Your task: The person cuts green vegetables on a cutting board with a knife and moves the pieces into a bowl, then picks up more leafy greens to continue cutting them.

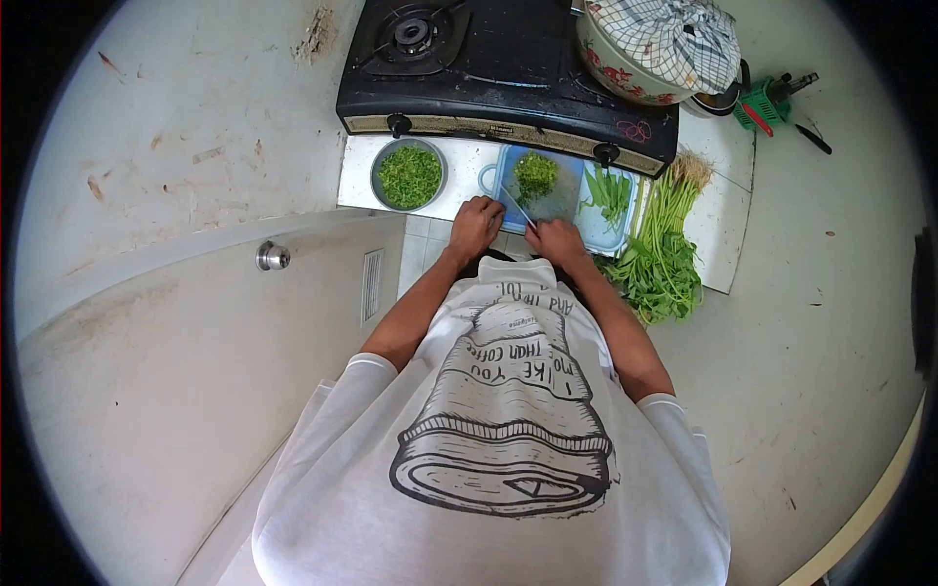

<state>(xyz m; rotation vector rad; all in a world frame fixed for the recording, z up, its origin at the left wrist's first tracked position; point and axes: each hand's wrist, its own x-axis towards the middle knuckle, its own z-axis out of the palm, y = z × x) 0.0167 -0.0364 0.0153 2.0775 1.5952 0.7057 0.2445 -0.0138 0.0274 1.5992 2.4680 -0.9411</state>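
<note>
My right hand (557, 242) is closed round the handle of a knife (518, 206), at the near side of a blue cutting board (560, 203). The blade slants up and left across the board, beside a pile of finely chopped greens (535, 176). At the board's near left corner is my left hand (477, 227), its fingers bent and pressed together; whatever they hold is hidden. A round grey bowl (445, 179) filled with chopped greens (408, 176) stands left of the board. Some cut leaves (610, 195) lie in a pale blue tray (598, 234) to the right.
A black gas stove (508, 98) stands just beyond the board, bearing a flowered pot (625, 80) with a checked cloth (674, 39). Leafy greens with roots (664, 234) hang over the counter's (723, 230) front at right. A green basket (757, 109) holds utensils on the far right.
</note>
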